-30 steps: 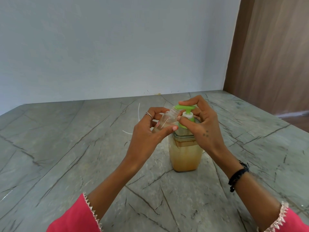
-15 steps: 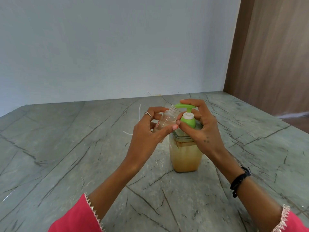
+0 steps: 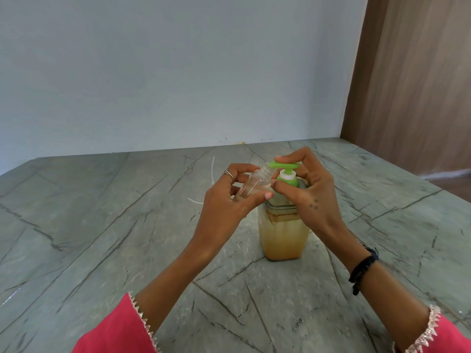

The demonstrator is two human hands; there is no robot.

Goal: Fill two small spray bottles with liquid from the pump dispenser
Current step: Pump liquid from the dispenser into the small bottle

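left hand (image 3: 226, 207) holds spray bottle (image 3: 254, 183) | right hand (image 3: 308, 192) on pump dispenser (image 3: 283, 225)

Spray bottle (image 3: 254, 183): clear glossy plastic. Pump dispenser (image 3: 281, 233): translucent plastic body (green pump head). Beneath it, countertop (image 3: 102, 225): polished veined stone.

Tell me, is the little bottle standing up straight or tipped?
Tipped: the little bottle leans, mouth toward the green pump spout.

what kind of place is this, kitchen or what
Likely a home counter, maybe a kitchen; not certain. A grey stone-look countertop meets a plain painted wall, with a wood panel at right. Nothing else settles it.
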